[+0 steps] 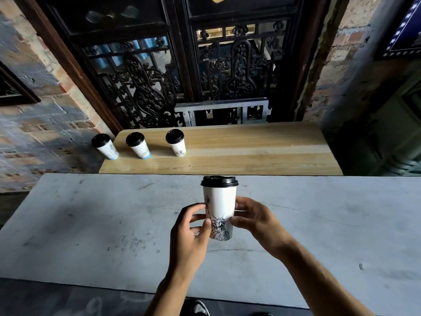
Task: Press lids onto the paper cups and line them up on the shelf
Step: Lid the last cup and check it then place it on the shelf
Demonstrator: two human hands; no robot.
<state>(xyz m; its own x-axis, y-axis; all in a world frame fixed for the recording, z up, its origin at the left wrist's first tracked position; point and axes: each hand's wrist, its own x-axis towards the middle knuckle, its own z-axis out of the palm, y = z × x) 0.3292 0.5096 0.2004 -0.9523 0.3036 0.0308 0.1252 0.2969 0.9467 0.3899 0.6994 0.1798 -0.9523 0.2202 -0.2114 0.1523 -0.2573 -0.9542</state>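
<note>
Scuffed pale grey flat surface [91,224] fills the lower half of the frame, from the left edge to the right. Above it, across the middle of the frame, lies a light wooden plank shelf [239,151] with rounded far corners, backed by a dark carved lattice screen [159,87] set between brick walls in the upper part of the frame.

Along the left end of the shelf three white paper cups with black plastic lids stand in a row, apart from one another: the leftmost [105,146] at the shelf's very edge, the second [138,145] beside it, the third [175,142] further right.

At centre frame a fourth white paper cup printed with a Statue of Liberty drawing [219,210] is held upright above the grey surface, its black lid [219,181] already on. Both hands grip its lower body: the left hand [193,233] curls round the left side, the right hand [257,222] round the right.
</note>
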